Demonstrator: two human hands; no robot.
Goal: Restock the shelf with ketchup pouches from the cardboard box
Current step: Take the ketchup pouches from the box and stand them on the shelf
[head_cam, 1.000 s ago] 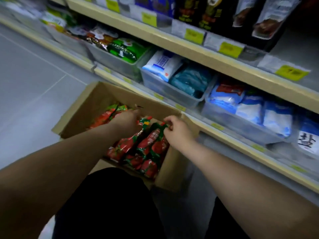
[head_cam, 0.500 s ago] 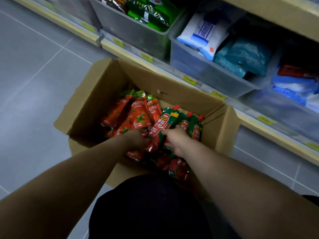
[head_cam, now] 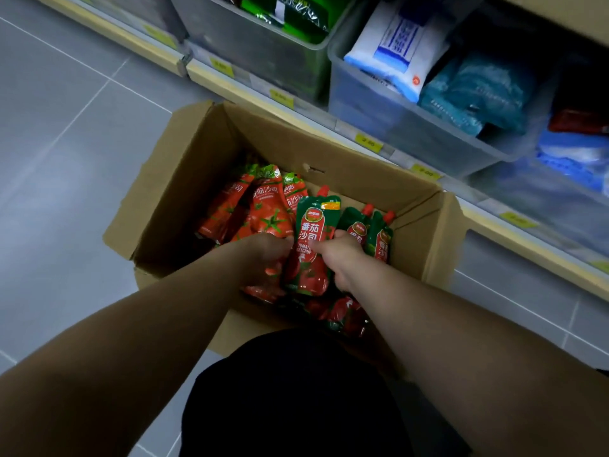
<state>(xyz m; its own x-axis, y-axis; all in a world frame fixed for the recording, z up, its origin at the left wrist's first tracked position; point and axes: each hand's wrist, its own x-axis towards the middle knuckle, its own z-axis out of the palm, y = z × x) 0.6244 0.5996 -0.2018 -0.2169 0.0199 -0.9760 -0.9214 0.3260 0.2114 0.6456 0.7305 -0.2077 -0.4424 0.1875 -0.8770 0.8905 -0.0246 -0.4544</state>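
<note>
An open cardboard box (head_cam: 184, 179) stands on the floor in front of me, with several red and green ketchup pouches inside. A green-topped ketchup pouch (head_cam: 311, 245) with a red spout stands upright between my hands. My left hand (head_cam: 263, 255) presses on its left edge and lies over red pouches (head_cam: 267, 212). My right hand (head_cam: 342, 255) grips its right edge, and behind it two more green pouches (head_cam: 379, 239) stand upright. My fingertips are partly hidden among the pouches.
The bottom shelf edge (head_cam: 296, 103) with yellow price tags runs just behind the box. On it stand clear plastic bins: one with green packs (head_cam: 263, 44), one with white and teal packs (head_cam: 428, 103), one with blue packs (head_cam: 576, 192). Grey tiled floor (head_cam: 66, 127) lies left.
My view has tilted down from the shelves onto the box. Both hands went deeper among the pouches and closed in on the upright green-topped pouch.
</note>
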